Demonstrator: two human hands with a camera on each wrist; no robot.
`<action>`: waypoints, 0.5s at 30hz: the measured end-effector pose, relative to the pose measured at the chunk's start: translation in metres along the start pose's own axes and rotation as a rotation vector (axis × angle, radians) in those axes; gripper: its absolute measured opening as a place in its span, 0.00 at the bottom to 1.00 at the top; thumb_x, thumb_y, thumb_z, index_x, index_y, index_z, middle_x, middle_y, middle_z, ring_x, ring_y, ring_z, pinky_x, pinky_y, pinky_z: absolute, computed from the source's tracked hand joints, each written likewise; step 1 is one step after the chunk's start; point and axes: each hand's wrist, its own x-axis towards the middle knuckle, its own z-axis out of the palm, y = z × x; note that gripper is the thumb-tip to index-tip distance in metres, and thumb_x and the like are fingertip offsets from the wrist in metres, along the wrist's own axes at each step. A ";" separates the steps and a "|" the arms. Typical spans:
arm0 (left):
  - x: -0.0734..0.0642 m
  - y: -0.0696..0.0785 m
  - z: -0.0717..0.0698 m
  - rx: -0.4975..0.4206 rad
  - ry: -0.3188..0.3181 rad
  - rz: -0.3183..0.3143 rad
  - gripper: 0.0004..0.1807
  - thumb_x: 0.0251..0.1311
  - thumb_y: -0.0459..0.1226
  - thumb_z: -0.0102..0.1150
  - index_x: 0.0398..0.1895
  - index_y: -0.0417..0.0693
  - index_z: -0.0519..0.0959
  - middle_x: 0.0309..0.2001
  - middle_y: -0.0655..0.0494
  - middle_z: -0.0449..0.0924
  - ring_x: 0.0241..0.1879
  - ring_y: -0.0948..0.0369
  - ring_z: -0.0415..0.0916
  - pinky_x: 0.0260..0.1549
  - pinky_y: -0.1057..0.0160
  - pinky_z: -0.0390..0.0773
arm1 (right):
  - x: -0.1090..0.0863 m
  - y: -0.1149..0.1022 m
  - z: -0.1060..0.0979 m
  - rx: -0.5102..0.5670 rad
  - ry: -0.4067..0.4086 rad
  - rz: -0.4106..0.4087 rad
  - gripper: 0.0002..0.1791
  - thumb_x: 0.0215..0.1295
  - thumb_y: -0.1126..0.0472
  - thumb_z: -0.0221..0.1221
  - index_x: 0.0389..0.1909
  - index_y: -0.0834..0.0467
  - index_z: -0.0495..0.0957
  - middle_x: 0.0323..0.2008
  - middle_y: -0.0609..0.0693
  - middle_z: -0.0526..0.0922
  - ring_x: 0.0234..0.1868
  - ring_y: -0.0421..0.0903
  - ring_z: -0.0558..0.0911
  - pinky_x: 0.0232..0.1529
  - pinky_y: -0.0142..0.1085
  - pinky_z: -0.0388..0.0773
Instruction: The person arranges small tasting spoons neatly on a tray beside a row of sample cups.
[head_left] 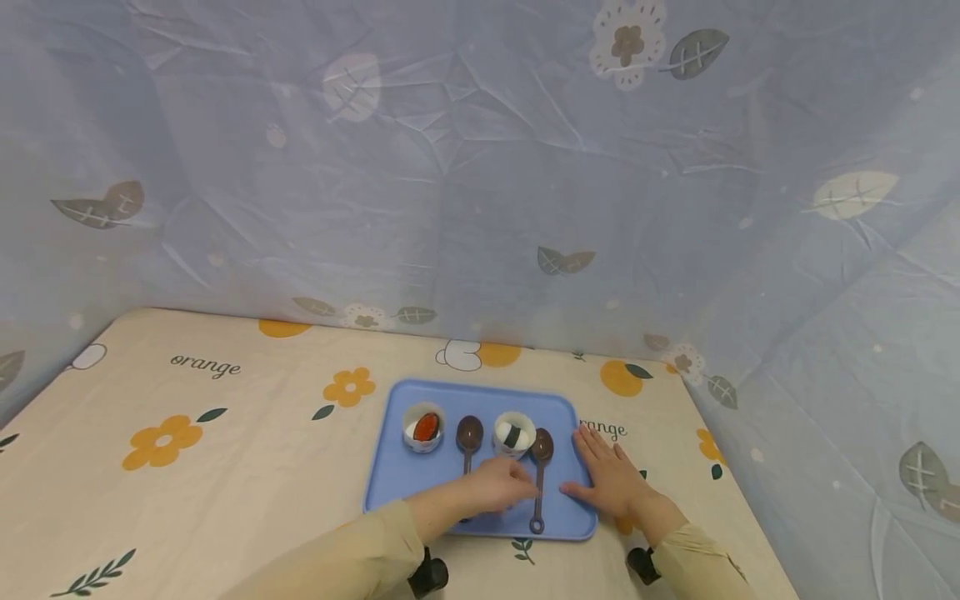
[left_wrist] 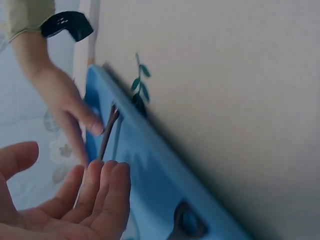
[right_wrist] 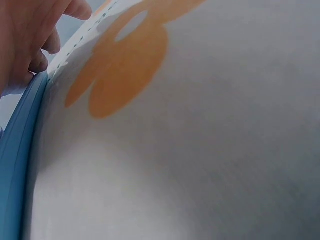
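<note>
A blue tray (head_left: 420,492) lies on the table with two cups and two brown spoons. My left hand (head_left: 501,485) is over the tray, near the handle of the right spoon (head_left: 538,492). In the left wrist view this hand (left_wrist: 80,210) has loosely bent fingers, the thumb apart, and nothing between them. My right hand (head_left: 611,479) rests on the tray's right edge with fingers spread. The left cup (head_left: 412,447) contains a piece with an orange-red top (head_left: 427,427). In the right cup (head_left: 527,422) sits a white piece with a black band (head_left: 513,437). My left hand partly covers the left spoon (head_left: 469,433).
A cream cloth printed with orange flowers and leaves covers the table (head_left: 255,467). Behind and to the right stands a bluish patterned curtain (head_left: 442,208). The tray's raised rim (right_wrist: 22,150) runs beside my right hand in the right wrist view.
</note>
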 end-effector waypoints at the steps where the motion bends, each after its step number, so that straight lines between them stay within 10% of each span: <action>1: -0.002 0.000 -0.004 0.012 -0.006 0.010 0.16 0.57 0.40 0.56 0.42 0.37 0.79 0.29 0.53 0.76 0.26 0.63 0.70 0.22 0.68 0.70 | 0.000 0.000 0.000 0.002 0.001 0.002 0.50 0.57 0.34 0.53 0.70 0.62 0.51 0.72 0.60 0.51 0.73 0.59 0.50 0.69 0.62 0.47; 15: -0.022 -0.006 -0.053 0.192 0.015 0.184 0.19 0.60 0.42 0.56 0.50 0.39 0.76 0.46 0.46 0.79 0.46 0.53 0.76 0.44 0.56 0.78 | -0.002 -0.004 -0.004 0.059 0.051 0.024 0.43 0.63 0.39 0.50 0.69 0.62 0.53 0.71 0.62 0.54 0.72 0.62 0.51 0.70 0.60 0.48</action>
